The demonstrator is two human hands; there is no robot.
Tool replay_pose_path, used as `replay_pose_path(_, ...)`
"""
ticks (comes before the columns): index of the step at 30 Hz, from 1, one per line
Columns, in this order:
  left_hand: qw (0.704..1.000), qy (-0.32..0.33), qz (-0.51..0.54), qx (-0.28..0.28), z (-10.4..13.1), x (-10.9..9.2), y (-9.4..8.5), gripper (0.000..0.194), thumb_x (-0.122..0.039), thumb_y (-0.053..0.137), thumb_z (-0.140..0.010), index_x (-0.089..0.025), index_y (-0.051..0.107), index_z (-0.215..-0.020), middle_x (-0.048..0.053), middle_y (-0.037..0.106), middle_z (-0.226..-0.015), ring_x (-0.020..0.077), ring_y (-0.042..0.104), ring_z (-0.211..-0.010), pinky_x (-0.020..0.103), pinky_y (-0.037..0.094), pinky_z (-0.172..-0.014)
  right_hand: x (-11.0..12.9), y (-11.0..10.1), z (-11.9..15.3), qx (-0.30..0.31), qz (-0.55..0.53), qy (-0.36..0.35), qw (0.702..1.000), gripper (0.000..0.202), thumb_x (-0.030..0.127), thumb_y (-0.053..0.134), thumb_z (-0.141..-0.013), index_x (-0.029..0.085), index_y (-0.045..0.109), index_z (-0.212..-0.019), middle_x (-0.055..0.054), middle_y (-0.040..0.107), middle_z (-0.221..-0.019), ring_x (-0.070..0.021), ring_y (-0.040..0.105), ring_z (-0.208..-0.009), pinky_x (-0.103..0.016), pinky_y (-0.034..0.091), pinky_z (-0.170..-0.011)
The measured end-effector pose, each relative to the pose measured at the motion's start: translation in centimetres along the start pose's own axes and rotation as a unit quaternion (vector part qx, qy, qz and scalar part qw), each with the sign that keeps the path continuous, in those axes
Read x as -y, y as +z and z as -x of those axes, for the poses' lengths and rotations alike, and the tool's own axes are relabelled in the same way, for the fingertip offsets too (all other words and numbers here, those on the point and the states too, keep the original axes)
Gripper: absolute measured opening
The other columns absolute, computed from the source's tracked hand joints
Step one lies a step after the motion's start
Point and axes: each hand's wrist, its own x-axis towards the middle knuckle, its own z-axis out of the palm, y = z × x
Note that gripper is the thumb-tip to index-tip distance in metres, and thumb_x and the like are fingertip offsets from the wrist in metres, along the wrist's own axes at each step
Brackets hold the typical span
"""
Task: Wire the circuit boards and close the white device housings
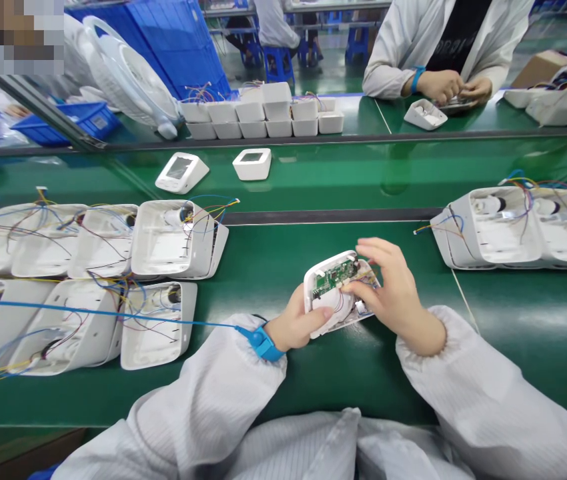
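Above the green bench, a white plastic cover (324,324) is held tilted, its inner side facing me. A green circuit board (336,275) sits along its upper part, with thin wires running from it. My left hand (299,321) is closed round the cover's lower left side, thumb on the inner face. My right hand (392,293) is at the cover's right side. Its thumb presses near the wires below the board, and its fingers curve over the top right edge. Whether a small plug is under that thumb cannot be seen. A blue wrist strap (266,343) circles my left wrist.
White housings (163,247) with loose wires stand in rows at left; more housings (506,227) stand at right. Two white units with screens (182,172) lie beyond the dark rail. A blue cord (113,312) crosses the left side. A co-worker (443,83) works opposite, near a fan (131,77).
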Motion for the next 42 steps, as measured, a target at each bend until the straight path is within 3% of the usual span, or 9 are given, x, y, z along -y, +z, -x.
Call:
replay_pose_path(4, 1.000, -0.011, 0.007, 0.012, 0.1, -0.1, 0.2, 0.065, -0.041, 0.076, -0.074, -0.016, 0.058, -0.131, 0.013, 0.063, -0.128, 0.0368, 0.056, -0.122, 0.052, 0.043, -0.106, -0.6, -0.3, -0.1, 0.061, -0.028, -0.023, 0.997, 0.048, 0.042, 0.063, -0.092, 0.024, 0.051, -0.135, -0.011, 0.063, -0.125, -0.0262, 0.062, -0.113, -0.042, 0.055, -0.094)
replay_pose_path(11, 1.000, 0.000, 0.011, 0.017, 0.0, -0.2, 0.2, 0.062, -0.040, 0.075, -0.077, -0.018, 0.058, -0.132, 0.012, 0.062, -0.131, 0.0359, 0.054, -0.125, 0.051, 0.039, -0.111, -0.1, -0.2, 0.1, 0.025, -0.012, -0.012, 1.000, 0.040, 0.040, 0.066, -0.090, 0.025, 0.058, -0.126, -0.010, 0.068, -0.113, -0.0246, 0.066, -0.102, -0.040, 0.056, -0.085)
replay_pose_path(21, 1.000, -0.019, -0.006, 0.023, -0.2, -0.4, -0.2, 0.059, -0.046, 0.077, -0.074, -0.014, 0.064, -0.121, 0.010, 0.071, -0.101, 0.0266, 0.066, -0.091, 0.038, 0.053, -0.085, 0.1, -0.4, -0.2, 0.039, -0.049, 0.060, 0.996, 0.043, 0.041, 0.070, -0.087, 0.024, 0.058, -0.124, -0.008, 0.068, -0.109, -0.0222, 0.067, -0.093, -0.037, 0.056, -0.081)
replay_pose_path(25, 0.993, 0.058, -0.079, 0.067, -0.9, -1.0, -1.1, 0.069, -0.064, 0.074, -0.072, -0.013, 0.068, -0.117, 0.011, 0.072, -0.098, 0.0269, 0.067, -0.087, 0.036, 0.053, -0.079, 0.3, -0.7, -0.6, 0.060, -0.091, 0.108, 0.988, 0.033, 0.042, 0.072, -0.084, 0.022, 0.062, -0.108, -0.004, 0.069, -0.093, -0.0192, 0.066, -0.081, -0.032, 0.055, -0.072)
replay_pose_path(30, 0.960, 0.164, -0.211, -0.079, -2.0, -2.3, -2.4, 0.073, -0.075, 0.037, -0.088, -0.016, 0.073, -0.112, 0.014, 0.066, -0.123, 0.0318, 0.058, -0.118, 0.043, 0.042, -0.106, 0.1, -0.7, -0.3, 0.003, -0.092, -0.004, 0.996, 0.007, 0.018, 0.060, -0.088, 0.024, 0.060, -0.085, -0.001, 0.068, -0.083, -0.0172, 0.065, -0.080, -0.032, 0.050, -0.072)
replay_pose_path(33, 0.935, 0.147, -0.317, -0.062, -2.2, -2.2, -2.2, 0.064, -0.069, 0.046, -0.089, -0.018, 0.067, -0.121, 0.014, 0.060, -0.133, 0.0321, 0.052, -0.126, 0.047, 0.034, -0.112, 0.3, -0.3, 0.0, 0.065, 0.013, -0.103, 0.992, 0.020, 0.009, 0.051, -0.091, 0.024, 0.061, -0.083, 0.001, 0.070, -0.087, -0.0159, 0.063, -0.085, -0.035, 0.046, -0.079)
replay_pose_path(37, 0.890, 0.111, -0.442, 0.011, -1.9, -1.5, -1.0, 0.096, -0.062, 0.080, -0.064, -0.018, 0.045, -0.142, 0.017, 0.053, -0.138, 0.0374, 0.048, -0.126, 0.053, 0.033, -0.110, 0.7, -0.1, -0.2, 0.132, 0.061, -0.193, 0.970, 0.022, 0.010, 0.048, -0.094, 0.023, 0.062, -0.084, 0.001, 0.071, -0.090, -0.0163, 0.062, -0.093, -0.037, 0.044, -0.086)
replay_pose_path(40, 0.883, 0.128, -0.452, 0.008, -1.7, -1.1, -0.6, 0.084, -0.049, 0.073, -0.078, -0.017, 0.035, -0.147, 0.019, 0.048, -0.140, 0.0353, 0.045, -0.128, 0.053, 0.032, -0.110, 0.3, -0.8, -0.7, 0.110, 0.035, -0.159, 0.980, 0.018, 0.015, 0.056, -0.092, 0.025, 0.063, -0.106, -0.002, 0.069, -0.110, -0.0215, 0.059, -0.112, -0.043, 0.042, -0.099)
replay_pose_path(42, 0.896, 0.155, -0.415, 0.022, -1.6, -0.9, -0.8, 0.077, -0.044, 0.063, -0.087, -0.018, 0.027, -0.150, 0.018, 0.039, -0.146, 0.0341, 0.040, -0.133, 0.053, 0.029, -0.113, -0.6, -1.4, -1.0, 0.064, -0.012, -0.084, 0.994, 0.038, 0.029, 0.065, -0.089, 0.025, 0.055, -0.126, -0.008, 0.060, -0.130, -0.0270, 0.052, -0.125, -0.047, 0.041, -0.104)
